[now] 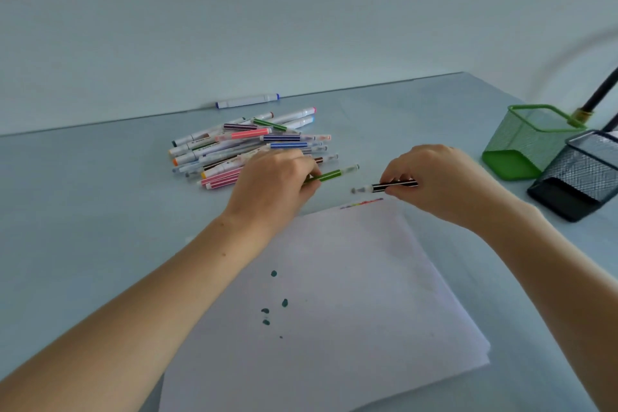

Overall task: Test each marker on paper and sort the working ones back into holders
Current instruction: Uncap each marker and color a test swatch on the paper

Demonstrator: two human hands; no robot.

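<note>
A green marker (329, 174) is gripped at its near end by the left hand (277, 182), just beside the pile (247, 147) that lies toward the far edge of the table (83, 211). A black marker (384, 187) is pinched by the curled fingers of the right hand (434, 182), with its capped tip pointing left, just beyond the far edge of the paper (334, 294).

It is judged that the black marker is the one to be tested next. For a good test the cap should be pulled straight off while the barrel is held firmly, and a short stroke should be made on a clean part of the sheet, away from the dark green dots (274, 304) near the middle. Much white room is left toward the near and right edges.

The green holder (525, 144) and the black holder (578, 177) are tilted at the right edge of the table, their openings turned up and away. The way from paper to holders is open. A black rod (602, 90) rises above the holders, so the hand should be kept low there. One blue-tipped marker (247, 100) lies apart at the far edge.
</note>
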